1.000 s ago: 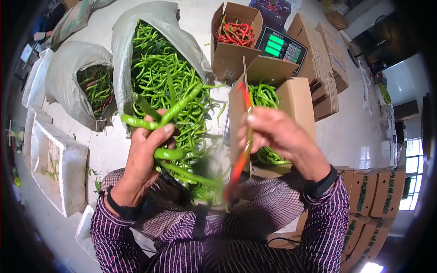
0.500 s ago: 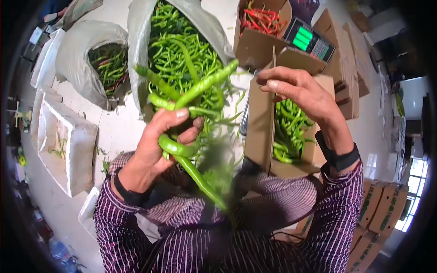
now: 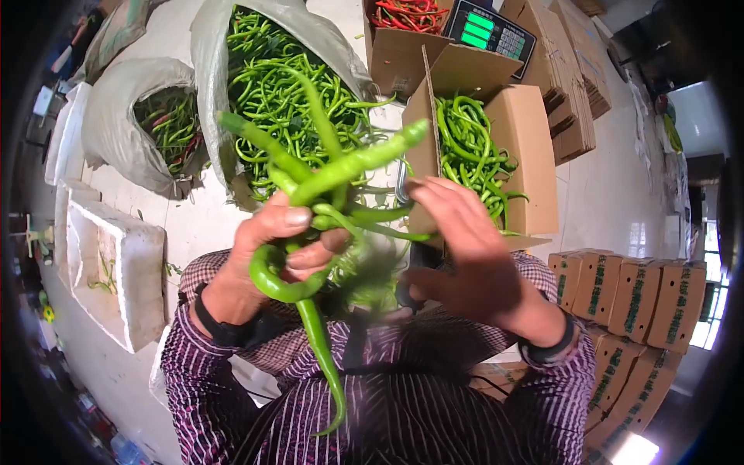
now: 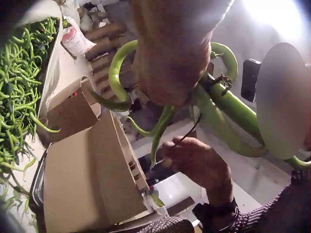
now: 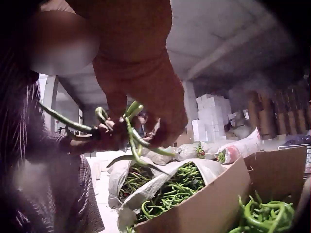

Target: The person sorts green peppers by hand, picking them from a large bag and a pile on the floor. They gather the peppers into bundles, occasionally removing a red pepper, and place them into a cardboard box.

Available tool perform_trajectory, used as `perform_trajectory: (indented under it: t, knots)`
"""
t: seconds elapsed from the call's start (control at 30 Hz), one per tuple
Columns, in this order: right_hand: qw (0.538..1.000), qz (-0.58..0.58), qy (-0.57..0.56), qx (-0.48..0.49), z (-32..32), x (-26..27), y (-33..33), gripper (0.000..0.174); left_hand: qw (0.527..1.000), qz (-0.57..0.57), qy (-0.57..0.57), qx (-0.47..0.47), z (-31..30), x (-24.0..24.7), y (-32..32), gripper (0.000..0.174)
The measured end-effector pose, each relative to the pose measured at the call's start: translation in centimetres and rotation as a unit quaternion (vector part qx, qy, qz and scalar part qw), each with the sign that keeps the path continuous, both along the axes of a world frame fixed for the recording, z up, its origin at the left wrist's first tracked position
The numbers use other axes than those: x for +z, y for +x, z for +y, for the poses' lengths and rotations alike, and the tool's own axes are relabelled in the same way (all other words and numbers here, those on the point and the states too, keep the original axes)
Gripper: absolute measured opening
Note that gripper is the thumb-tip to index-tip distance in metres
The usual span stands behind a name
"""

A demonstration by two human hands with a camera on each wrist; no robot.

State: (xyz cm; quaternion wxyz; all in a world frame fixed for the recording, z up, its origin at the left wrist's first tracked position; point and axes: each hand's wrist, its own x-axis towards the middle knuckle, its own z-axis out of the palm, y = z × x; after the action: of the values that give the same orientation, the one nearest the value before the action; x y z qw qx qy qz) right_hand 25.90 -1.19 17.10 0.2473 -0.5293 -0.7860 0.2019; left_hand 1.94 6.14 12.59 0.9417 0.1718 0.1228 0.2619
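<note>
My left hand (image 3: 260,252) grips a bunch of long green chili peppers (image 3: 360,161) in the head view. One curls below the thumb and another, a thin chili pepper (image 3: 319,353), hangs down over the lap. My right hand (image 3: 473,260), blurred, is just right of the bunch with its fingers extended toward it. The tips of several held peppers come close to its fingers. In the left wrist view the right hand (image 4: 197,162) is below the bunch. The right wrist view has the held peppers (image 5: 133,133) under the dark right hand.
A cardboard box (image 3: 535,163) of green peppers (image 3: 469,147) stands at the right, a box of red peppers (image 3: 407,14) behind it beside a lit scale (image 3: 492,35). A large sack (image 3: 209,70) of green peppers, a smaller sack (image 3: 108,132) and a foam box (image 3: 143,271) are at the left.
My right hand held a reddish pepper a second ago, then was without it, raised by the box. It has since come down and left, toward the bunch. My left hand keeps its grip.
</note>
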Motion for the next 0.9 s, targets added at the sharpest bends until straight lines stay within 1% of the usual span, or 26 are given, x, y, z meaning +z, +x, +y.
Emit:
perform_trajectory:
  t: [0.07,0.1,0.17,0.2,0.23,0.27,0.3,0.33,0.4,0.43,0.53,0.57,0.6,0.63,0.67,0.7,0.73,0.8,0.83,0.87,0.9]
  knots:
    - [0.995,0.037,0.089,0.025,0.6,-2.6,-1.6,0.05,0.999,0.011,0.013,-0.046,-0.6,-0.4,0.8,0.054]
    - [0.995,0.041,0.087,0.022,0.4,-4.4,-2.2,0.05,0.999,0.037,0.006,-0.033,-1.2,-0.5,1.2,0.057]
    - [0.986,0.147,-0.057,0.061,0.1,-7.6,-2.8,0.045,0.998,0.048,-0.001,-0.032,-1.7,-1.3,1.2,0.06]
    - [0.985,0.147,-0.06,0.062,0.1,-7.7,-3.2,0.045,0.998,0.051,-0.003,-0.025,-1.8,-1.7,1.0,0.062]
    - [0.93,0.3,-0.214,-0.011,0.1,-7.7,-3.6,0.043,0.998,0.056,-0.004,-0.029,-1.5,-1.7,0.7,0.062]
    - [0.823,0.434,-0.356,-0.083,0.3,-7.5,-3.8,0.04,0.998,0.062,-0.004,-0.032,-1.0,-1.7,0.4,0.063]
    - [0.811,0.414,-0.401,-0.098,0.7,-5.3,-3.2,0.036,0.996,0.085,0.004,-0.028,-0.9,-1.9,0.2,0.065]
    - [0.811,0.414,-0.403,-0.096,0.8,-5.3,-3.1,0.036,0.996,0.086,0.004,-0.026,-1.0,-1.9,0.2,0.065]
    - [0.837,0.411,-0.36,-0.038,0.8,-5.3,-3.1,0.045,0.993,0.117,0.031,-0.009,-1.1,-1.9,0.5,0.069]
    - [0.836,0.412,-0.361,-0.037,0.7,-5.5,-3.2,0.045,0.992,0.123,0.031,-0.005,-0.9,-1.5,0.6,0.071]
    - [0.708,0.566,-0.402,-0.129,0.3,-6.6,-3.6,0.03,0.991,0.126,0.042,0.006,-0.7,-1.9,0.7,0.07]
    - [0.831,0.424,-0.313,-0.181,0.5,-7.3,-4.1,0.022,0.991,0.127,0.045,0.014,-0.6,-1.8,0.8,0.067]
    - [0.831,0.424,-0.314,-0.177,0.1,-8.2,-3.9,0.022,0.991,0.129,0.046,0.017,-0.6,-2.0,0.7,0.067]
    - [0.94,0.26,-0.181,-0.126,-0.8,-9.0,-3.5,0.022,0.981,0.184,0.06,0.028,-0.6,-2.4,0.7,0.066]
    - [0.994,0.081,-0.037,-0.07,-1.4,-9.5,-3.3,0.022,0.968,0.238,0.074,0.039,-0.5,-2.7,0.7,0.065]
    - [0.978,0.157,-0.074,-0.118,-1.5,-9.5,-3.5,0.026,0.965,0.251,0.071,0.041,-0.5,-2.8,0.6,0.059]
    - [0.978,0.158,-0.076,-0.117,-1.5,-10.2,-3.1,0.026,0.964,0.252,0.069,0.042,-0.5,-2.7,0.7,0.059]
    - [0.964,0.221,0.028,-0.149,-1.3,-12.0,-2.0,0.028,0.968,0.229,0.054,0.087,-0.6,-1.9,1.0,0.053]
    - [0.865,0.428,-0.158,-0.207,-0.3,-8.7,-3.1,0.028,0.968,0.225,0.041,0.101,-0.5,-1.5,1.1,0.045]
    - [0.865,0.43,-0.157,-0.207,-0.4,-8.4,-2.9,0.028,0.968,0.226,0.043,0.101,-0.3,-1.5,0.9,0.045]
    - [0.794,0.489,-0.281,-0.226,-0.7,-8.2,-2.6,0.029,0.969,0.219,0.043,0.108,0.0,-1.6,0.6,0.041]
